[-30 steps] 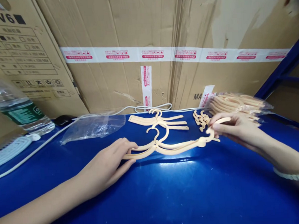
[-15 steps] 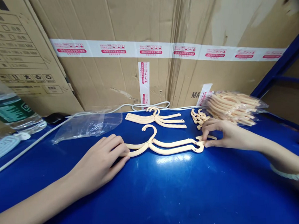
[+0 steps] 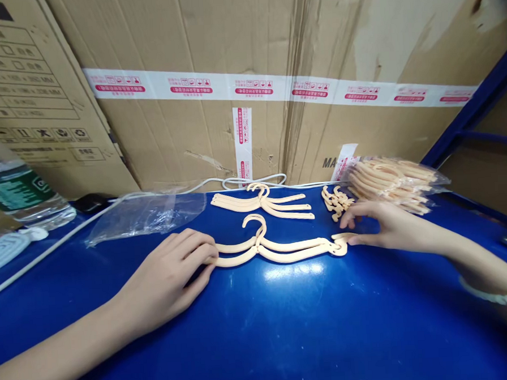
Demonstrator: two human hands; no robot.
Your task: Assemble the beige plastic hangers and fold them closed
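A cream plastic folding hanger lies on the blue tabletop, its hook pointing away from me. My left hand is closed around its left end, and the fingers cover that end. At the right end, a small hooked end piece joins the hanger's two arms. My right hand is beside this piece, index finger lifted and apart from the thumb, which lies at the piece's edge. Behind the hanger lie several more folded hangers, and a small pile of loose hooked pieces sits right of them.
Bagged hanger parts are heaped at the back right. A flat clear plastic bag, a white cable, a water bottle and a light-blue brush lie to the left. Cardboard stands along the back.
My right index finger and thumb have parted from their pinch on the end piece. The hanger's two arms now lie closer together at the right end. My left hand keeps its hold.
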